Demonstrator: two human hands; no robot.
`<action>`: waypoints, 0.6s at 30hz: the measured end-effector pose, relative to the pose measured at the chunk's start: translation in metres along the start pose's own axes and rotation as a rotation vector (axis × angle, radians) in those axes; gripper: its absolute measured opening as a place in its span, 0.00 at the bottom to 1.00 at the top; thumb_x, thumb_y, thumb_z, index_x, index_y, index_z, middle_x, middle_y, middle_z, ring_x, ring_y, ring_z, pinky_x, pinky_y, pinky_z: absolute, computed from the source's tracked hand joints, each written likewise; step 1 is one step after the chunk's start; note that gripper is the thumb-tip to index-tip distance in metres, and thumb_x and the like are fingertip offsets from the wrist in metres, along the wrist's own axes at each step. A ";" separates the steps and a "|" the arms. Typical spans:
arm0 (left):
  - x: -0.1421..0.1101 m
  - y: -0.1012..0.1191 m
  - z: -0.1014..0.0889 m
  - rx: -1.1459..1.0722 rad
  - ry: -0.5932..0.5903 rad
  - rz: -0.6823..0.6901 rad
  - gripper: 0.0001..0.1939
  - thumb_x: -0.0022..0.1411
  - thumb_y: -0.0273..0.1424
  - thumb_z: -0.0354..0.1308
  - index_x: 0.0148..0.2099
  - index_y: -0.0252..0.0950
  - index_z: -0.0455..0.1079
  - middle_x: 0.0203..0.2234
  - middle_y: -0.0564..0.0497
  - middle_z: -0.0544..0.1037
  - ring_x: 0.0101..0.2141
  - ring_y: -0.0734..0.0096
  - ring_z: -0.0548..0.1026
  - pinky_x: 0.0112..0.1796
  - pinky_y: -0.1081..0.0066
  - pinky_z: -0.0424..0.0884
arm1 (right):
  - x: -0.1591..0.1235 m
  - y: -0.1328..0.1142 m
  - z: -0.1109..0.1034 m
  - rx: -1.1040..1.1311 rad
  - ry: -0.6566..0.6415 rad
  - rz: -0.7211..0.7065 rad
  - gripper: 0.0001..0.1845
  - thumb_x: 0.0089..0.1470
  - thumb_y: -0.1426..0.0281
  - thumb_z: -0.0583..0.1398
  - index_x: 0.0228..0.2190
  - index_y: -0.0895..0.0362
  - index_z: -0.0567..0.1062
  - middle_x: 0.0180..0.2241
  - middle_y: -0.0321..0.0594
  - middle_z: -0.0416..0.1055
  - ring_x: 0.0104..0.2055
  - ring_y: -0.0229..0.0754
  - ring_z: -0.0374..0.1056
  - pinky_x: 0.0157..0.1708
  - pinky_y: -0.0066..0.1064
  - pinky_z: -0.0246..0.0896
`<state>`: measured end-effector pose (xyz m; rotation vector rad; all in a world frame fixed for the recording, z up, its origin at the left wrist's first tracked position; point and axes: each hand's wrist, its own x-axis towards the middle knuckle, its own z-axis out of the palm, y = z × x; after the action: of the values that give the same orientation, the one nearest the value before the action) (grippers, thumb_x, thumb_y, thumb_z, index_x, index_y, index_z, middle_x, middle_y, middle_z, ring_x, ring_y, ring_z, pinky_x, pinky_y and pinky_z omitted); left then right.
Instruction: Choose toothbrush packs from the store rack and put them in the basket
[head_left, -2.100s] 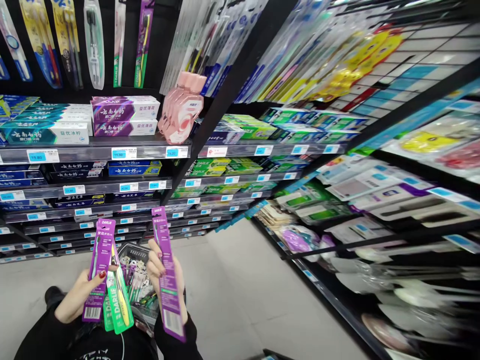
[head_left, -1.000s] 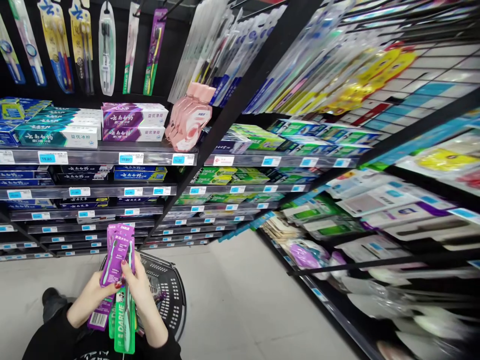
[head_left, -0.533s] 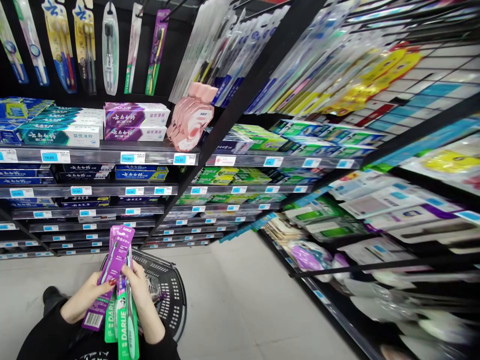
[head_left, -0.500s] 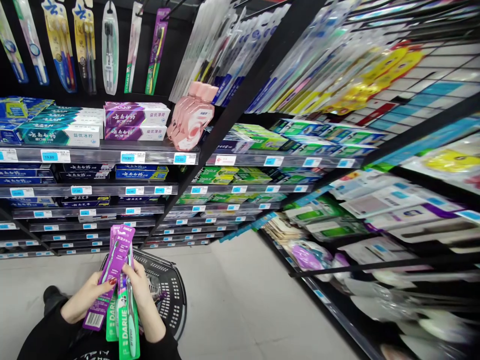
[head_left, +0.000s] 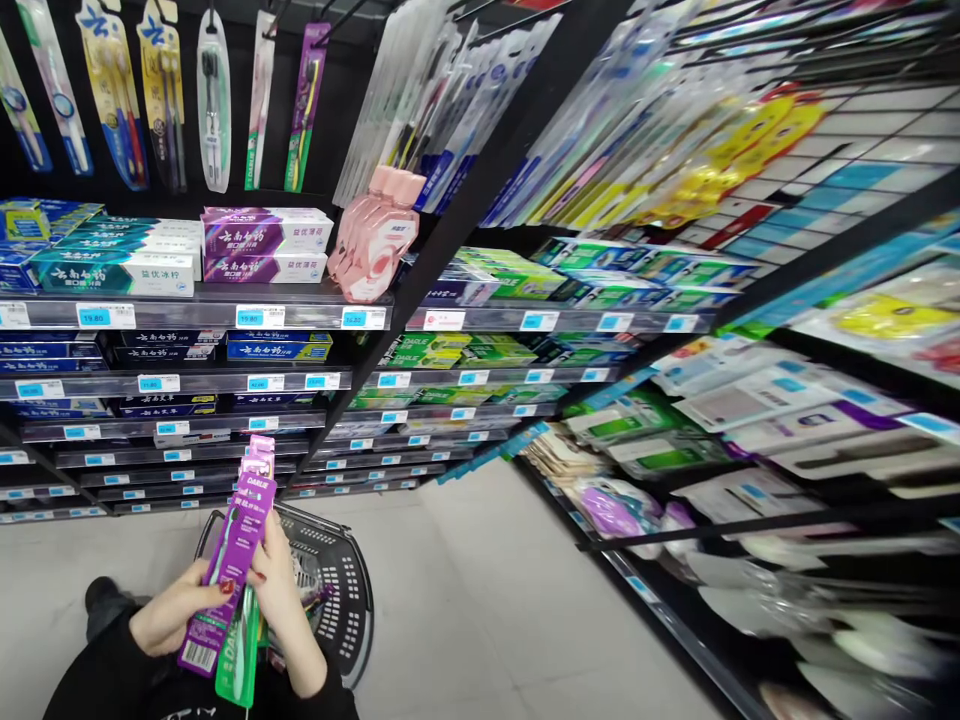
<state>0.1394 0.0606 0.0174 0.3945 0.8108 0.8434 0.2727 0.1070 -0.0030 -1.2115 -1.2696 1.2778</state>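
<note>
My left hand is closed on a purple toothbrush pack, its barcode end pointing down toward me. The thumb presses on the pack's printed face. My right hand grips the right side of the same bundle of packs. A green Darlie toothbrush pack shows below, partly covered by the purple one. The pink-purple tops of other packs stick up behind; how many are in the bundle I cannot tell. Beneath my right forearm is a black shopping basket with slotted sides, its contents mostly hidden.
Ahead, a shelf carries toothpaste boxes and pink bottles. Toothbrush packs hang above on hooks. A second rack with packaged goods runs along the right. Between them lies grey floor.
The packs, fanned apart before, are now drawn closer together. The front green pack has moved behind the others, and the purple pack covers more of the bundle. The view has shifted slightly.
</note>
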 end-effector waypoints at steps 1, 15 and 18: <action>0.000 0.000 0.000 0.016 0.004 -0.007 0.13 0.46 0.29 0.65 0.37 0.32 0.75 0.33 0.44 0.79 0.30 0.62 0.76 0.36 0.65 0.70 | -0.003 -0.003 0.000 -0.067 -0.004 -0.033 0.23 0.53 0.56 0.51 0.48 0.53 0.67 0.39 0.43 0.69 0.39 0.46 0.66 0.40 0.37 0.62; -0.001 0.009 0.008 0.009 0.090 0.023 0.16 0.42 0.31 0.67 0.37 0.33 0.76 0.36 0.44 0.79 0.34 0.56 0.76 0.37 0.63 0.69 | -0.007 -0.018 0.006 0.135 0.065 0.035 0.27 0.56 0.57 0.49 0.56 0.50 0.55 0.55 0.41 0.60 0.55 0.46 0.57 0.52 0.38 0.52; 0.001 0.011 0.008 -0.023 0.121 0.056 0.17 0.42 0.31 0.67 0.38 0.34 0.76 0.38 0.45 0.79 0.38 0.56 0.75 0.41 0.63 0.68 | -0.009 -0.020 0.008 0.105 0.073 -0.011 0.23 0.58 0.60 0.48 0.54 0.50 0.58 0.53 0.42 0.61 0.54 0.45 0.58 0.52 0.38 0.53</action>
<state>0.1403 0.0685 0.0290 0.3500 0.9047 0.9350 0.2652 0.0984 0.0173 -1.1644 -1.1408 1.2656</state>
